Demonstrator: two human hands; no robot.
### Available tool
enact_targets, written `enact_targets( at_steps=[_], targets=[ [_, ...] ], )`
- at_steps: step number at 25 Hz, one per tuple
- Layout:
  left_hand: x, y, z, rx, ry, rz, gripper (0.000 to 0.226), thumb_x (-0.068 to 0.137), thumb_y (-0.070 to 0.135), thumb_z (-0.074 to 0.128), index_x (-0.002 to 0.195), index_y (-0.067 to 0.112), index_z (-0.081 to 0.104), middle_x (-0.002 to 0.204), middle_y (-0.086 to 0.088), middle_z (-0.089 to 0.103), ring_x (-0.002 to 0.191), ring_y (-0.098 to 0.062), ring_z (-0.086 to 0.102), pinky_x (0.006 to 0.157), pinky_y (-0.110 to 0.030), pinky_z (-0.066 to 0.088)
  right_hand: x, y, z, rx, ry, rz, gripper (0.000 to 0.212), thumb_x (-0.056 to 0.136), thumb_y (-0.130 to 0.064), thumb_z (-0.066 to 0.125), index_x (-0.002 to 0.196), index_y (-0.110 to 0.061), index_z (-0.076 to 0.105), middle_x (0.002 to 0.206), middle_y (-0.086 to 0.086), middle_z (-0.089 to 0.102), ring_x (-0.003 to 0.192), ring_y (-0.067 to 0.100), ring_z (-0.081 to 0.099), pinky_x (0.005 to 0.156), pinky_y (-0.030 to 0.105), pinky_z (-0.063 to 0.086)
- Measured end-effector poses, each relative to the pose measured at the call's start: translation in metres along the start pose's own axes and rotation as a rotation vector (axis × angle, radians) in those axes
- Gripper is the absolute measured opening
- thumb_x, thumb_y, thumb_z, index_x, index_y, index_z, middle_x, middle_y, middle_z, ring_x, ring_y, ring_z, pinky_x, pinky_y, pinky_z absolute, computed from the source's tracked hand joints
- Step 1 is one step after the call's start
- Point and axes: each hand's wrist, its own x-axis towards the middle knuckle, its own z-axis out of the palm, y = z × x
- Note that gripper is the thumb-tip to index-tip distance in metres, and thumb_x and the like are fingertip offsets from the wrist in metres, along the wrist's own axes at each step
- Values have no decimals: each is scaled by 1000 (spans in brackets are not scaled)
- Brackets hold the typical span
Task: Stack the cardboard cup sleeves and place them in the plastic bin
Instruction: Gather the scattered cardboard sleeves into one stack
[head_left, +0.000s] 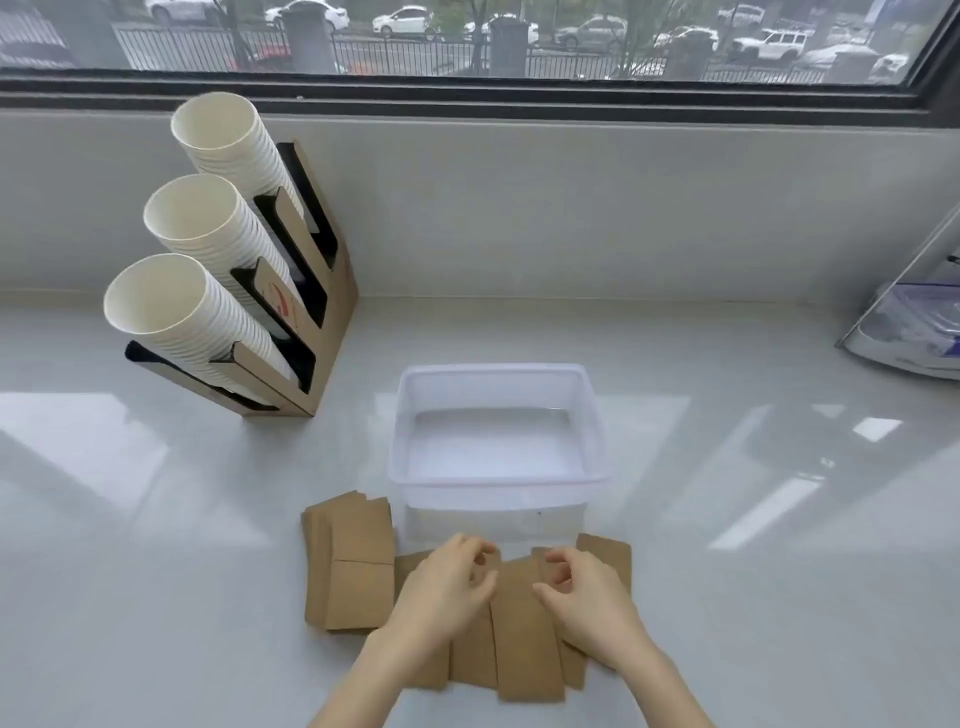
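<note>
Several flat brown cardboard cup sleeves (524, 639) lie fanned on the white counter in front of a clear plastic bin (498, 483), which holds nothing. A second small pile of sleeves (353, 566) lies just left of them, beside the bin's near left corner. My left hand (441, 592) and my right hand (587, 597) hover over the fanned sleeves with fingers curled and apart. Neither hand grips a sleeve that I can see. The hands hide the middle of the fan.
A wooden cup holder (291, 322) with three slanted stacks of white paper cups (192, 312) stands at the back left. A plastic-wrapped object (914, 332) lies at the right edge. A window sill wall runs along the back of the counter.
</note>
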Motion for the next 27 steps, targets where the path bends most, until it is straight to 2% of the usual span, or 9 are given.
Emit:
enact_targets(
  at_steps=[5, 12, 15, 17, 19, 21, 23, 25, 27],
  targets=[
    [4, -6, 19, 107, -41, -1, 50, 86, 35, 49, 132, 18, 38, 128, 0, 46, 121, -16, 41, 96, -31, 42, 0, 0, 13, -236, -26, 63, 53, 80, -46, 57, 120, -14, 43, 124, 6, 46, 119, 23, 42, 96, 35, 41],
    [8, -5, 29, 225, -44, -3, 49, 84, 33, 49, 130, 20, 38, 129, 1, 41, 119, -19, 36, 95, -31, 37, 1, -7, 25, -285, 38, 96, 50, 77, -42, 61, 115, -15, 42, 124, 5, 43, 121, 24, 37, 98, 37, 36],
    [9, -3, 31, 176, -26, -16, 42, 84, 29, 49, 123, 16, 40, 123, -2, 43, 115, -20, 39, 93, -29, 37, 0, -7, 28, -254, 60, 89, 45, 77, -39, 61, 112, -16, 42, 122, 5, 44, 120, 24, 38, 97, 37, 36],
    [9, -3, 30, 81, -10, -22, 30, 84, 24, 50, 111, 14, 42, 115, -4, 46, 109, -21, 43, 89, -29, 39, -1, -7, 28, -230, 82, 67, 43, 77, -37, 61, 110, -18, 41, 120, 3, 46, 118, 23, 39, 95, 37, 36],
    [9, -5, 28, -36, -12, -43, 17, 83, 19, 51, 95, 17, 39, 99, -2, 49, 97, -21, 49, 81, -30, 41, -1, -5, 30, -204, 90, 36, 41, 77, -35, 61, 108, -20, 40, 118, -2, 50, 115, 21, 41, 93, 36, 35],
    [7, -6, 26, -105, -31, -69, 17, 83, 18, 52, 88, 18, 36, 89, 0, 52, 84, -22, 51, 74, -33, 41, -2, -4, 31, -177, 97, 15, 40, 77, -35, 61, 109, -22, 41, 116, -5, 52, 114, 19, 42, 92, 36, 34],
    [6, -8, 23, -149, -27, -81, 17, 83, 18, 52, 95, 17, 41, 96, -2, 57, 87, -19, 53, 78, -32, 42, -3, -3, 30, -128, 110, -2, 38, 77, -35, 61, 109, -25, 43, 113, -7, 54, 112, 17, 44, 91, 35, 33],
    [4, -9, 20, -159, -19, -86, 25, 84, 18, 52, 109, 15, 47, 112, -2, 58, 103, -18, 52, 83, -25, 39, -4, -2, 27, -48, 151, -21, 33, 80, -36, 57, 108, -26, 45, 108, -8, 54, 109, 16, 47, 89, 34, 33],
    [3, -10, 14, -209, 12, -88, 22, 85, 17, 51, 107, 16, 53, 111, -1, 60, 100, -15, 54, 80, -22, 38, -5, 2, 21, 43, 231, -14, 27, 84, -36, 53, 107, -25, 48, 105, -6, 52, 106, 17, 49, 87, 34, 36]
  ],
)
